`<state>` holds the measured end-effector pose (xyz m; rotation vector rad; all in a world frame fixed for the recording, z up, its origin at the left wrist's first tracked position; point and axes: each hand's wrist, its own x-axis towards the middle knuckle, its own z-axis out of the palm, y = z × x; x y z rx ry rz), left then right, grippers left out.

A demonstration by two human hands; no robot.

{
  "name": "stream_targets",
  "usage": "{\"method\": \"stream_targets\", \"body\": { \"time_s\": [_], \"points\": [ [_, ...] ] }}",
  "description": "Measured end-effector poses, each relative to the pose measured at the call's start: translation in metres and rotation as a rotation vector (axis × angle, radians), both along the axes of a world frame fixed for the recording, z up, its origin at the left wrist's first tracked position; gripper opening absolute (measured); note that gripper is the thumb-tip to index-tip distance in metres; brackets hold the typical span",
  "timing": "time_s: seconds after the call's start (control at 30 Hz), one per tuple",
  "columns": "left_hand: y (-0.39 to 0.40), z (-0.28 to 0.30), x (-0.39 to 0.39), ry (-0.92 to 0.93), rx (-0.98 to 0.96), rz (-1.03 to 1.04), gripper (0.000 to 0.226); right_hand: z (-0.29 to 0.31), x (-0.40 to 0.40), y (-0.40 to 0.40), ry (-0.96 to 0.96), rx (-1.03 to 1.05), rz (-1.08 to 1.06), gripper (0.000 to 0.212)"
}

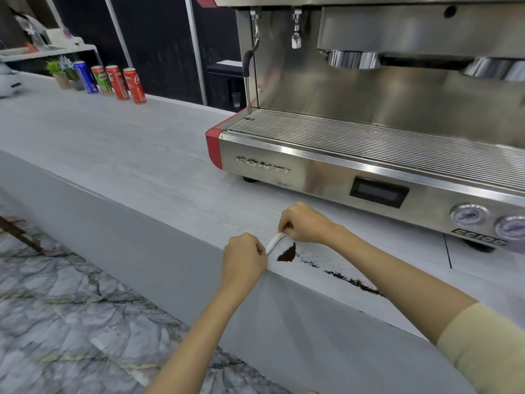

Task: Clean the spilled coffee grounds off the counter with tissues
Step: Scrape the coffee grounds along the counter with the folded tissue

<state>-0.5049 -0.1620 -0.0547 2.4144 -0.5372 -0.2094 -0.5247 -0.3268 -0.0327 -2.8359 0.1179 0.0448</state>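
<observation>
A folded tissue is pinched at its ends by the left hand and right hand, each grip closed, near the worktop's front edge beside the coffee grounds; it should be kept flat and swept along the trail

Counter open leftward; espresso machine blocks behind, seemingly close.

bright even light, glare on the espresso machine, edges bowed.
</observation>
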Motion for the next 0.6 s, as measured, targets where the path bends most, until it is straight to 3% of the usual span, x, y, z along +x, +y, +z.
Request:
{"method": "stream_targets", "body": {
  "time_s": [0.6],
  "points": [
    [-0.031, 0.001, -0.04, 0.073, -0.04, -0.115, 0.02, -0.006, -0.069, -0.034, -0.017, 0.013, -0.127, 0.022]
  ]
}}
